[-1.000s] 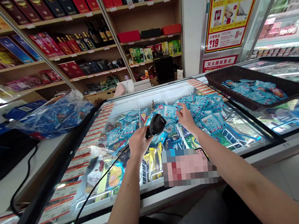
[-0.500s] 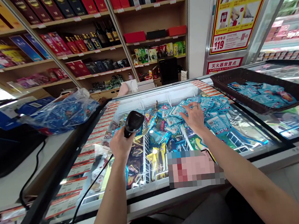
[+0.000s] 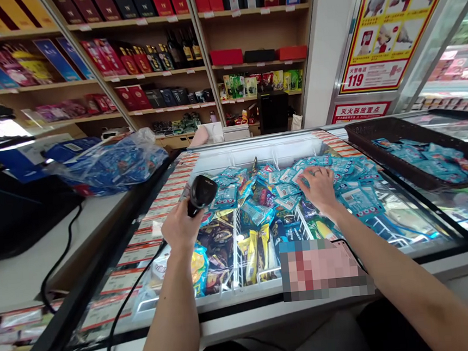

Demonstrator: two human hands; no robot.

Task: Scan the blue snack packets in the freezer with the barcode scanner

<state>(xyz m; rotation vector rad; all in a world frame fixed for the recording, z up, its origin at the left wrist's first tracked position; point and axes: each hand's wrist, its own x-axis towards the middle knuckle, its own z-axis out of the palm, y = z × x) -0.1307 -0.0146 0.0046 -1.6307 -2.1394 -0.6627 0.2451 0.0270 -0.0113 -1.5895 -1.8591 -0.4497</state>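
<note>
My left hand (image 3: 178,227) is wrapped round the handle of a black barcode scanner (image 3: 203,192), held above the left part of the freezer with its head tilted up. A black cable trails from the scanner down past my left forearm. Over the middle, my right hand (image 3: 319,187) is at the heap of small blue packets (image 3: 287,184), fingers apart and slightly bent; a ring is on one finger. The packets lie spread on the glass lid (image 3: 410,220) of a chest freezer. Whether a fingertip presses on one packet I cannot tell.
Wrapped ice creams (image 3: 257,252) fill wire baskets under the glass. A partly pixelated phone (image 3: 324,266) lies at the front edge. At right stands a brown tray (image 3: 434,177) with blue packets; at left, a clear bag of blue packets (image 3: 114,164). Shelves (image 3: 143,74) line the back.
The view has shifted left, so the surroundings sit farther right. The scanner has moved a little left over the freezer. My right hand stays at the blue packets, its fingers slightly more bent.
</note>
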